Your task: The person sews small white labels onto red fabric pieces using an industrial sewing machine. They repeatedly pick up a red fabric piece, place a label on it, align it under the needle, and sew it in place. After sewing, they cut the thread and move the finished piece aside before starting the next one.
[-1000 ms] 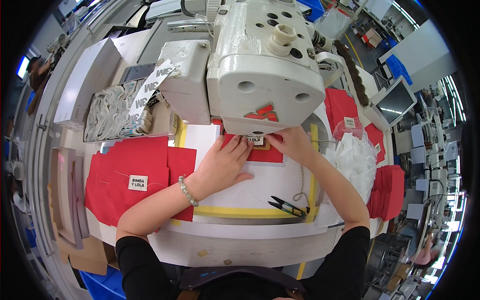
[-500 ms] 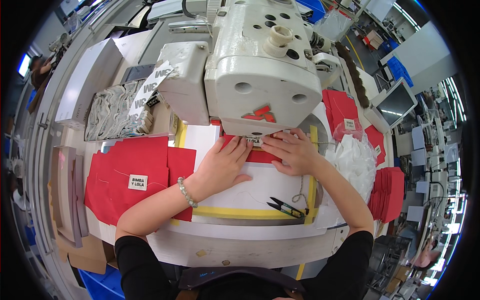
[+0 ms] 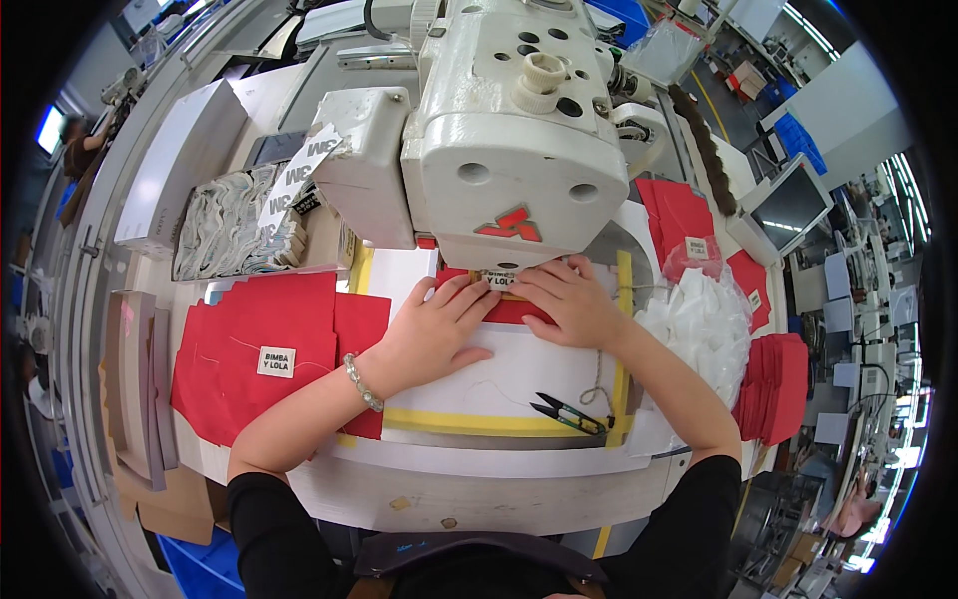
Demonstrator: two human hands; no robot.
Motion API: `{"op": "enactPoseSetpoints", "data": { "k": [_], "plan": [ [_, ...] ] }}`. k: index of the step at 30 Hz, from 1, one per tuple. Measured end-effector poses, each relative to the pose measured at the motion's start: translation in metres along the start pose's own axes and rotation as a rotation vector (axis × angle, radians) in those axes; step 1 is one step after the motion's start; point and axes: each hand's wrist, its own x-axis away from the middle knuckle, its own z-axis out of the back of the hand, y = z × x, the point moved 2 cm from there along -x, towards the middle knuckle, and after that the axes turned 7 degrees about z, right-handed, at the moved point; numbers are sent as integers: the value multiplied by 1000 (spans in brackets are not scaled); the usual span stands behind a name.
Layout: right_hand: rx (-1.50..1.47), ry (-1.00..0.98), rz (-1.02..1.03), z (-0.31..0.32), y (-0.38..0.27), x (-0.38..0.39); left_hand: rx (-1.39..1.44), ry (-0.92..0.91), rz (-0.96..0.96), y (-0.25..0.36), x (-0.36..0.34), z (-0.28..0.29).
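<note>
Under the head of a white sewing machine (image 3: 519, 160) lies a red fabric piece (image 3: 509, 311) with a small pale label (image 3: 498, 280) on it. My left hand (image 3: 431, 334) rests flat on the left side of this piece, fingers stretched toward the label. From the other side, my right hand (image 3: 574, 304) presses on the fabric with its fingers extended, fingertips close to the label's right edge. Both hands are open and grip nothing. The machine head hides the needle area and the far part of the fabric.
Dark thread snips (image 3: 569, 413) lie on the white work surface (image 3: 469, 384), which has yellow tape edges. Stacked red pieces (image 3: 259, 359) sit at left, below a box of folded labels (image 3: 235, 230). White crumpled plastic (image 3: 699, 329) and another red stack (image 3: 773, 389) are at right.
Both hands have shifted slightly left, and a little more of the label shows between them. The machine head appears slightly further left in the view. The snips and stacks stay put.
</note>
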Motion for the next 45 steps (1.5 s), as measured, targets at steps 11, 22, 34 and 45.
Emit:
{"op": "enactPoseSetpoints", "data": {
  "k": [11, 22, 34, 45],
  "plan": [
    [-232, 55, -35, -6, -1, -16, -103, 73, 75, -30, -7, -9],
    [-295, 32, -85, -4, -2, -8, -130, 126, 73, -24, -7, -9],
    [-222, 16, -30, -5, 1, -7, -118, 102, 103, -23, -8, -10],
    [-217, 23, -30, -8, 1, -5, -108, 90, 59, -21, -12, -3]
  ]
}}
